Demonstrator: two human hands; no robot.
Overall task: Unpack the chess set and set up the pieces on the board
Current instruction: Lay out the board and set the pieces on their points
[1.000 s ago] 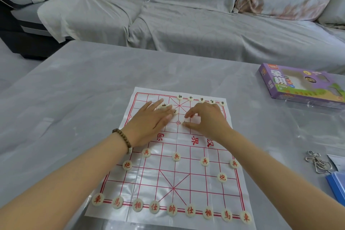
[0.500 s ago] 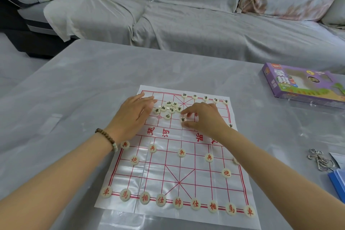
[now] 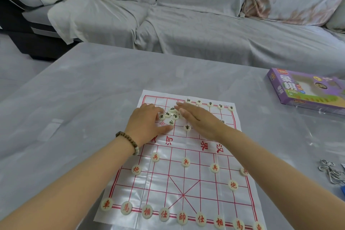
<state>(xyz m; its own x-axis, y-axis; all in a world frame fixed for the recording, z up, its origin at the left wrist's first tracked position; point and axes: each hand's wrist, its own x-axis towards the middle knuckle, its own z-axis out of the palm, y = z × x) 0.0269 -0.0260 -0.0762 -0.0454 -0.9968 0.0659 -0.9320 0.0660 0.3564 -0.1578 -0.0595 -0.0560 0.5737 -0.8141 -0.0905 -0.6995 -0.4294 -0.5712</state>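
A white plastic board sheet with red lines lies on the table. Red-lettered pieces stand in place on its near half, such as the centre piece of the near row. Black-lettered pieces stand along the right part of the far row. A loose cluster of black pieces lies on the far half between my hands. My left hand rests flat to the cluster's left, thumb beside it. My right hand reaches over the cluster's right side with fingers straight. One black piece lies just below my right hand.
The purple chess box lies at the table's right edge on clear plastic wrap. Metal rings and a blue item lie at the near right. A grey covered sofa stands behind the table.
My right hand has opened from a pinch and moved up over the cluster, leaving one black piece below it. My left hand stays to the cluster's left, thumb now beside it.
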